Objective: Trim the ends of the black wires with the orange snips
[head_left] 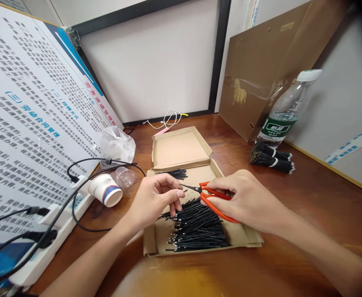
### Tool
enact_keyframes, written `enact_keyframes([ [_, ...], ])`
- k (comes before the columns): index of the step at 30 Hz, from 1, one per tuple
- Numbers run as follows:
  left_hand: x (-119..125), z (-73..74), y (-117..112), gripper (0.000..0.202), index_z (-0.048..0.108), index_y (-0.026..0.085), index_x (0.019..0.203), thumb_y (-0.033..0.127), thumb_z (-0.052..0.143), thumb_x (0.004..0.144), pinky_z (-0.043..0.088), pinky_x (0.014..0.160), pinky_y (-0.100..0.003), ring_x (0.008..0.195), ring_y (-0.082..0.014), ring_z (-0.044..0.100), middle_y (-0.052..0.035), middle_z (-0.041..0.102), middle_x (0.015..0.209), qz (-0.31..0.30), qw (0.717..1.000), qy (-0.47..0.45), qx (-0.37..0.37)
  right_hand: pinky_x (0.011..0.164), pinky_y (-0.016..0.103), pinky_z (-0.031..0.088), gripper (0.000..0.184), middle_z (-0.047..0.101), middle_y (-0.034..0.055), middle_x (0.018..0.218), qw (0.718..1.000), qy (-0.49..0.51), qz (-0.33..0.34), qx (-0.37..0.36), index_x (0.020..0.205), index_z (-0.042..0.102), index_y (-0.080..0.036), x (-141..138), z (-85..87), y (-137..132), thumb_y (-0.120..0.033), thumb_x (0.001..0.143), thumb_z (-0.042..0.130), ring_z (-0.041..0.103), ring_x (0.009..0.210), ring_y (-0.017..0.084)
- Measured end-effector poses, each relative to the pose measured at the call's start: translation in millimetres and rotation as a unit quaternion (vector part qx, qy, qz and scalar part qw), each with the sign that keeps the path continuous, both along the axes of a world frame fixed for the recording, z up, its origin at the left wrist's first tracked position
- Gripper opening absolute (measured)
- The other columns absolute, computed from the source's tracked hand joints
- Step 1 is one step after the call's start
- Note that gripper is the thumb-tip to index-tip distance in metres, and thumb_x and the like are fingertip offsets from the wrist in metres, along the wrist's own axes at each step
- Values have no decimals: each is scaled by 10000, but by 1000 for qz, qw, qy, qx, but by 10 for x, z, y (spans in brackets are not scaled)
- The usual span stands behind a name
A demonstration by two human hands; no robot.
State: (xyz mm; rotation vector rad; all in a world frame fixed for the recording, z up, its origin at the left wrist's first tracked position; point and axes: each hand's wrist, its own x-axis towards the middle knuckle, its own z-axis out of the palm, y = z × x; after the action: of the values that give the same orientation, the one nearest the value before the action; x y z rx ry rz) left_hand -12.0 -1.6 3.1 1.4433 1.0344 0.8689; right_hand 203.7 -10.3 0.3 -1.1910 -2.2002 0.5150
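Note:
My right hand (pixel 245 198) grips a pair of scissors (pixel 220 210) with orange-red handles. Their thin dark blades point left and reach the fingertips of my left hand (pixel 161 197). Those left fingers are curled in a pinch around a short black wire (pixel 185 190), of which only a small end shows. Both hands hover over an open cardboard box (pixel 156 243). Inside it, a large pile of cut black wires (pixel 199 231) with pale tips lies at the near side, and a smaller batch of black wires (pixel 177 174) lies farther back, partly behind my left hand.
A water bottle (pixel 281 111) and tied wire bundles (pixel 272 159) stand at the right beside a brown carton (pixel 255 78). On the left are a tipped paper cup (pixel 106 190), a plastic cup (pixel 125 177), a plastic bag (pixel 117 144) and a power strip (pixel 49 243) with black cables. A white cable (pixel 170 117) lies behind the box.

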Motion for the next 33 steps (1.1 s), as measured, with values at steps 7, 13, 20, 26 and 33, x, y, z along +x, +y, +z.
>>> enact_keyframes([
  [7,8,23,9,175,578,116,743,215,721,737,480,378,-201,419,-126,595,-29,637,531,-2,1000,-1,0,482,255,253,229,471,-40,490,1000,12,-1,-28,671,696,-145,5,20,-20,-298,804,589,316,473,79],
  [13,2,17,0,190,572,123,747,224,732,731,481,378,-200,409,-119,585,-29,646,530,3,1000,0,-1,476,256,238,228,454,-45,475,1000,6,7,-26,653,688,-145,-1,-1,-26,-283,799,581,302,473,79],
  [20,-2,14,-5,178,570,119,752,206,725,745,477,387,-191,401,-107,575,-31,652,528,0,1000,2,-4,478,257,242,216,441,-44,471,1000,0,12,-4,675,707,-149,-3,0,-24,-265,807,582,287,472,82],
  [26,1,9,5,187,588,114,743,226,738,738,495,382,-210,462,-143,623,-29,634,560,1,1000,-7,12,473,260,242,253,397,-46,465,1000,10,-9,1,628,676,-155,-1,15,-17,-269,822,560,256,471,86],
  [33,5,21,5,188,564,123,736,212,729,733,476,373,-190,404,-117,587,-23,637,517,1,1000,-5,3,481,255,267,226,529,-25,502,999,10,-1,-35,661,683,-149,-1,-7,-24,-298,797,582,368,470,83],
])
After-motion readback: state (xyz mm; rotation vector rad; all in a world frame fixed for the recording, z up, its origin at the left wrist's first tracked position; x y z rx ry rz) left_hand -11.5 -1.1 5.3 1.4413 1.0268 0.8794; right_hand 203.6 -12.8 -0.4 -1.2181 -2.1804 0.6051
